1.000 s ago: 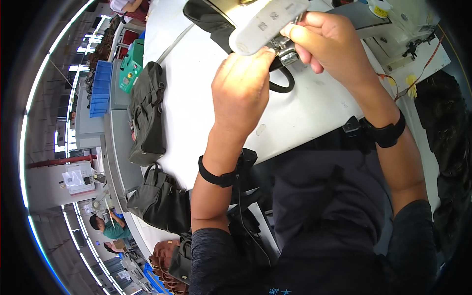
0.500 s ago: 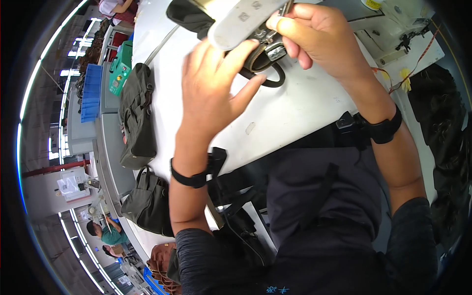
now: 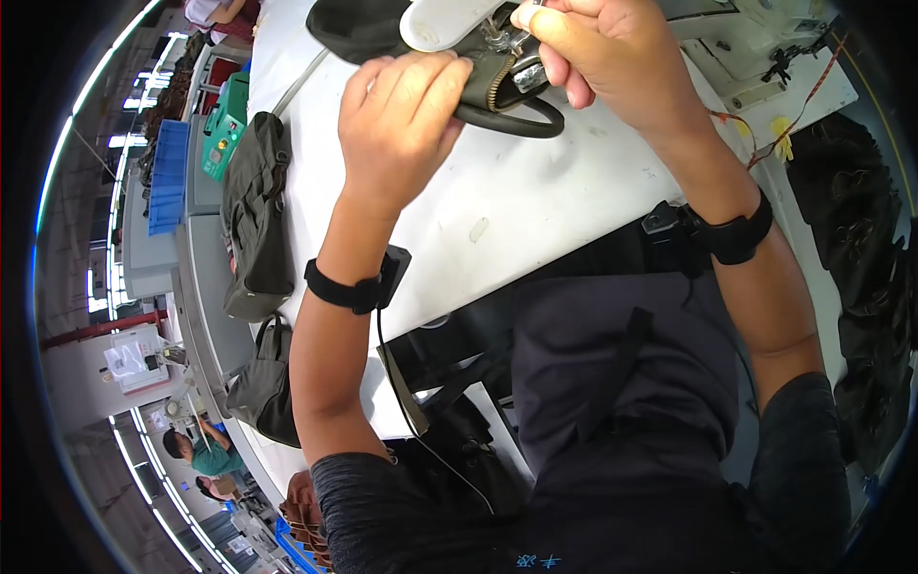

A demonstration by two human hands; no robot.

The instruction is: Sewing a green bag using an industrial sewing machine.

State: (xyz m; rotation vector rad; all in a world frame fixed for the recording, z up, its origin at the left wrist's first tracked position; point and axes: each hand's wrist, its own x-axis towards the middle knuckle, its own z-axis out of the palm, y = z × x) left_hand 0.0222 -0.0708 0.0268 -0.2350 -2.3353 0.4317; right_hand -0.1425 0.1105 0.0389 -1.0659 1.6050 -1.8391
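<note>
A dark olive bag [image 3: 359, 29] lies on the white table under the arm of a white sewing machine [image 3: 445, 23]. A brass-toothed zipper [image 3: 499, 84] runs along the bag's edge beside the metal presser foot area [image 3: 516, 43], and a dark looped handle [image 3: 521, 124] sticks out toward me. My left hand [image 3: 406, 120] is closed on the bag left of the zipper, fingers bent over the fabric. With thumb and fingers pinched, my right hand [image 3: 617, 57] is at the machine's metal parts; what it grips is mostly hidden.
Two more olive bags [image 3: 258, 215] [image 3: 268, 383] lie along the table's left side. Beyond them are a green machine [image 3: 225, 124] and a blue bin [image 3: 167, 177]. Orange wires [image 3: 765, 148] and dark material [image 3: 851, 220] are at the right. Other people [image 3: 206, 450] work at far left.
My left hand has moved slightly left and closed from spread fingers onto the bag. The bag's zipper edge and handle have shifted, with the handle extending further right. My right hand stays pinched at the machine.
</note>
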